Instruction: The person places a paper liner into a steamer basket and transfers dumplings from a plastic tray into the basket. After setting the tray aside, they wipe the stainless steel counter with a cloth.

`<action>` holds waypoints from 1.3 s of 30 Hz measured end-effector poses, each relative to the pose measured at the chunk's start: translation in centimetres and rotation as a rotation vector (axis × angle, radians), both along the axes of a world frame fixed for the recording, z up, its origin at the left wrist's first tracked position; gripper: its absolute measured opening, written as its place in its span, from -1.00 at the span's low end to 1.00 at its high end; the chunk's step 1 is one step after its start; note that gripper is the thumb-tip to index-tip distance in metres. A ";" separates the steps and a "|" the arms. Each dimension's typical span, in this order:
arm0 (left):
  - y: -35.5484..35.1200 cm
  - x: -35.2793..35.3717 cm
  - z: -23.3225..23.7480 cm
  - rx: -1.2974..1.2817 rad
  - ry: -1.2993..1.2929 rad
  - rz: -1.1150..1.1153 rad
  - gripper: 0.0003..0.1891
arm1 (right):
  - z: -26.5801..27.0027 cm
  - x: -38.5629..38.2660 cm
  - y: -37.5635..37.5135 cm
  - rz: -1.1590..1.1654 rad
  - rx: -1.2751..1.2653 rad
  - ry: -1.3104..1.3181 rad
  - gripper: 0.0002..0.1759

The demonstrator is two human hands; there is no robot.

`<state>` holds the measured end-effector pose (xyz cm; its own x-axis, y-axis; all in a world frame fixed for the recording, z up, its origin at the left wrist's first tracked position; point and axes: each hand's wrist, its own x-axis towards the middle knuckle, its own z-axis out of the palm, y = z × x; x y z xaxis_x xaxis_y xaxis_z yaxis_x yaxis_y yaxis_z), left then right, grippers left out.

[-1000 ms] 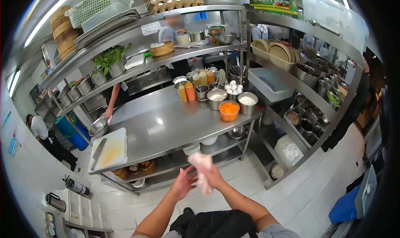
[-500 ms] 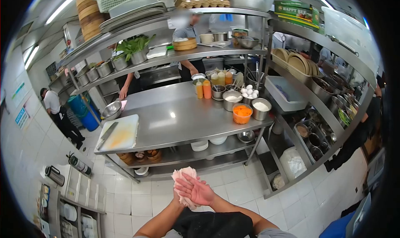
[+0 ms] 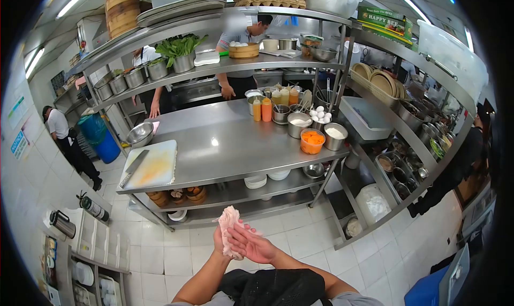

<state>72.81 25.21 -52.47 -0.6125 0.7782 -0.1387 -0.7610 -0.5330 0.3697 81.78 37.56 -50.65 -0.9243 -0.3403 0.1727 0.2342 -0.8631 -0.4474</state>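
A pink, crumpled cloth (image 3: 230,223) is between my two hands, in front of my body and below the steel table's near edge. My left hand (image 3: 218,243) is behind the cloth at its left side, with most of its fingers hidden. Against the cloth from the right lies my right hand (image 3: 256,246), its palm showing and its fingers stretched out. Beyond them, a knife (image 3: 135,168) rests on a stained white cutting board (image 3: 152,172) at the table's left end.
The steel table (image 3: 214,150) holds a metal bowl (image 3: 140,133), sauce bottles (image 3: 266,109), eggs (image 3: 320,115) and an orange-filled tub (image 3: 312,141). Shelves (image 3: 428,134) stand at the right. Several people are around, one behind the table (image 3: 235,38).
The cloth looks narrower and more upright between my hands, and my hands have turned. The view has shifted slightly. The person behind the table has leaned their head down to the right.
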 end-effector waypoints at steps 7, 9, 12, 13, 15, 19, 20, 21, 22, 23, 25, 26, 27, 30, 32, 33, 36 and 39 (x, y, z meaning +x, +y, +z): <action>-7.7 -3.6 1.2 -0.047 0.055 0.075 -0.46 | -5.3 -0.9 -4.3 0.183 0.028 -0.147 -0.34; -11.5 -6.4 -1.3 0.097 0.079 0.000 -0.47 | -8.5 -0.8 -5.0 0.237 0.326 -0.273 -0.40; -15.6 -9.3 -2.2 0.247 -0.063 0.215 -0.42 | -28.7 2.5 -1.9 0.164 2.130 0.037 -0.49; -17.1 -9.4 -1.7 0.172 0.031 0.258 -0.36 | -21.3 5.8 -2.6 0.140 2.031 -0.630 -0.35; -19.0 -9.2 -0.5 0.097 0.115 0.302 -0.29 | -23.0 11.9 -0.1 0.189 2.183 -0.372 -0.43; -21.7 -9.0 -0.7 0.022 0.088 0.395 -0.16 | -32.9 22.9 2.9 0.222 1.661 -0.973 -0.40; -22.0 -8.9 -1.0 0.018 0.074 0.381 -0.27 | -36.2 25.9 3.8 0.234 1.696 -0.936 -0.42; -22.1 -8.7 -1.1 0.013 0.059 0.367 -0.37 | -34.3 26.2 3.2 0.235 1.693 -0.942 -0.42; -22.1 -8.7 -1.0 0.011 0.057 0.362 -0.37 | -31.5 26.9 2.6 0.280 1.764 -1.030 -0.43; -21.8 -8.8 -0.8 -0.042 0.048 0.427 -0.43 | -29.1 26.9 2.1 0.324 1.833 -1.119 -0.43; -21.0 -9.7 -0.8 -0.106 0.040 0.477 -0.49 | -28.6 26.8 2.1 0.330 1.926 -0.909 -0.45; -20.6 -11.1 -1.3 -0.068 0.097 0.478 -0.47 | -28.9 26.9 2.1 0.335 2.010 -0.688 -0.46; -20.2 -12.3 -1.5 -0.033 0.150 0.480 -0.44 | -31.7 27.2 2.2 0.217 1.939 -0.798 -0.48; -18.6 -15.6 -0.1 0.194 0.346 0.175 -0.35 | -29.5 24.7 2.4 -0.187 1.918 -0.833 -0.48; -15.9 -17.0 2.4 0.036 0.157 0.331 -0.33 | -35.1 25.1 4.3 -0.470 1.877 -0.393 -0.56; -14.6 -18.2 3.1 0.291 0.340 0.076 -0.34 | -33.2 24.4 4.3 -0.477 1.745 -0.522 -0.62; -9.7 -20.8 7.6 -0.218 0.445 0.391 -0.51 | -29.1 22.5 5.3 -0.377 1.419 -1.033 -0.62; -2.6 -19.1 17.5 -0.516 0.927 0.620 -0.49 | -27.9 24.3 8.5 -0.348 1.449 -1.032 -0.62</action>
